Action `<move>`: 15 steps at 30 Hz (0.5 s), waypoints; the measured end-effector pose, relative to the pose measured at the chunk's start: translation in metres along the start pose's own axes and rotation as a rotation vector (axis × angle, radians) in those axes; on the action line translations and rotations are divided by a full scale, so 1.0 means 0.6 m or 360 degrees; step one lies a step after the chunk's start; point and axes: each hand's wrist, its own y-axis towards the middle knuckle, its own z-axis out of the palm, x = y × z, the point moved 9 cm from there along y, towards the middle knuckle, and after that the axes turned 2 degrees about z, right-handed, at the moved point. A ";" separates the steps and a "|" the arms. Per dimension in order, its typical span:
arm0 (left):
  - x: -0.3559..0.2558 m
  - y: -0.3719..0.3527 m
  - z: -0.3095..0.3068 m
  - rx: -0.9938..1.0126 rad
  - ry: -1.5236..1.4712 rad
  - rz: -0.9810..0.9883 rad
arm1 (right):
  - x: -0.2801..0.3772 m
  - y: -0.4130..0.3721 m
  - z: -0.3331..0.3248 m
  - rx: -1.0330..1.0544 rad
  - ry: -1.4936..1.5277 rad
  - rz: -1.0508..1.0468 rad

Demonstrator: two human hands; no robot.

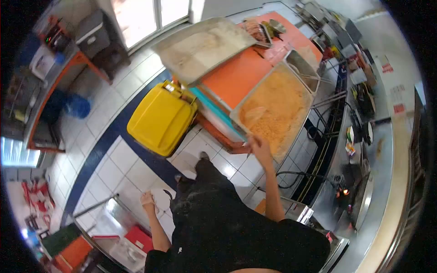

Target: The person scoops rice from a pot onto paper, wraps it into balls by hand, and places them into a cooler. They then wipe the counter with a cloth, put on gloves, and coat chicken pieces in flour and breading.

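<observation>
My right hand [260, 148] is at the near edge of a large metal tray [233, 115] of orange rice-like food [283, 101]. Its fingers are closed at the handle end of a pale, scoop-like utensil [253, 117], whose broad part lies on the food. The exact kind of utensil is too blurred to tell. My left hand [148, 199] hangs low on the left over the tiled floor, its fingers loosely apart with nothing visible in them.
A large shallow metal tray [207, 43] sits at the table's left end, above a yellow lidded bin [159, 119]. Behind the food are an orange tabletop [239, 75] and a deep metal pan [302, 68]. A stove flame [346, 192] burns at right.
</observation>
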 end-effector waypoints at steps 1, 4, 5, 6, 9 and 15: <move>-0.185 -0.007 -0.065 -0.0613 0.0476 0.0979 | 0.021 0.020 -0.053 -0.0245 -0.0031 -0.0086; -0.504 0.008 -0.069 0.0090 -0.1131 0.0295 | 0.017 0.113 -0.158 -0.0702 -0.0576 -0.0268; -0.650 -0.041 -0.105 -0.0090 -0.0444 0.0503 | 0.017 0.143 -0.168 -0.0831 -0.0886 -0.0495; -0.749 -0.053 -0.082 -0.0112 -0.0388 0.0919 | 0.021 0.171 -0.173 -0.0956 -0.1189 -0.0727; -0.990 -0.164 0.038 -0.0005 0.0281 0.1986 | -0.143 0.308 -0.160 0.0145 -0.0847 0.0407; -1.157 -0.223 0.305 0.0149 0.0677 0.1684 | -0.067 0.235 -0.189 0.0161 0.0404 -0.0069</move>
